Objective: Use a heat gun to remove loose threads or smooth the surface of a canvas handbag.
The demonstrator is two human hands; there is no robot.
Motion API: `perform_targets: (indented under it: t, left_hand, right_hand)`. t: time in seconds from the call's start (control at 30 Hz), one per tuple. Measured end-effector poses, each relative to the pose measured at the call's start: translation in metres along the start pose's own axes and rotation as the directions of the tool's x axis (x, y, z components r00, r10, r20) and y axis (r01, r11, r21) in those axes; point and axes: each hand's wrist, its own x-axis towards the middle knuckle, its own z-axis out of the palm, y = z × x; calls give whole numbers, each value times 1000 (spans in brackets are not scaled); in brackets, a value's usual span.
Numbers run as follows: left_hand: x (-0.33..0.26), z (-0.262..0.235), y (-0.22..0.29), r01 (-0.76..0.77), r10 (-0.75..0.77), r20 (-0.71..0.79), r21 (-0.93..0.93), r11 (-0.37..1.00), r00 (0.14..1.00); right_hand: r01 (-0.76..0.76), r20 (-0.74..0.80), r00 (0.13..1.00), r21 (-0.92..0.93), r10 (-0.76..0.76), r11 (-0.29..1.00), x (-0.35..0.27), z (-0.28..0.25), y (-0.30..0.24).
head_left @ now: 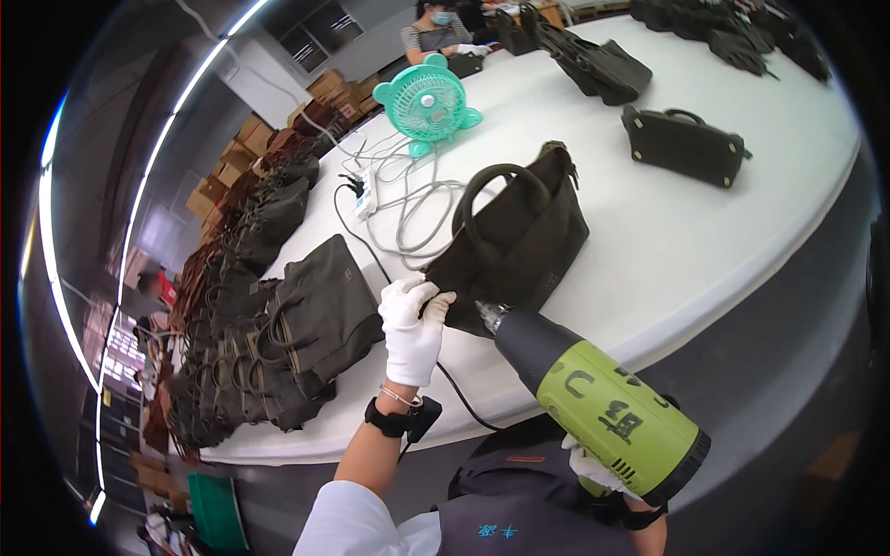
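Note:
A dark olive handbag (514, 246) with an upright looped handle stands on the white table in front of me. At its near left end, my left hand (413, 332), in a white glove, has its fingers closed in a pinch on the bag's edge. My right hand (593, 466), also gloved, is wrapped round the grip of a green and black heat gun (603, 408); the gun's body partly hides it. The metal nozzle points up and left at the bag's lower side, close to my left fingers. Whether it touches the bag, I cannot tell.
Several dark handbags (320, 306) line the left of the white table (686, 250). A mint-green fan (426, 102), a power strip (364, 195) and tangled cables sit beyond. Another bag (686, 146) lies at the far right. Across the table a masked person (436, 37) works.

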Motion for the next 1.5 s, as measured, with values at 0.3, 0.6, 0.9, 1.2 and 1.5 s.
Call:
perform_targets:
  t: [0.3,0.6,0.9,1.2,1.5]
  left_hand:
    - [-2,13,-49,83,-96,-53,-215,973,994]
    - [-4,5,-43,294,-339,-24,-445,846,940]
    - [16,7,-30,270,-318,-73,-376,887,945]
    - [25,12,-42,365,-377,35,-349,863,925]
    - [9,8,-49,593,-505,315,-492,637,804]
  right_hand:
    - [-15,71,997,-199,29,980,12,5,-7]
    - [-87,58,992,-344,114,935,25,18,-24]
    - [-213,-48,975,-456,215,864,-4,15,-26]
    - [-342,-131,937,-528,323,778,-111,-5,15]
    - [-510,-65,847,-377,527,773,-99,-1,13]
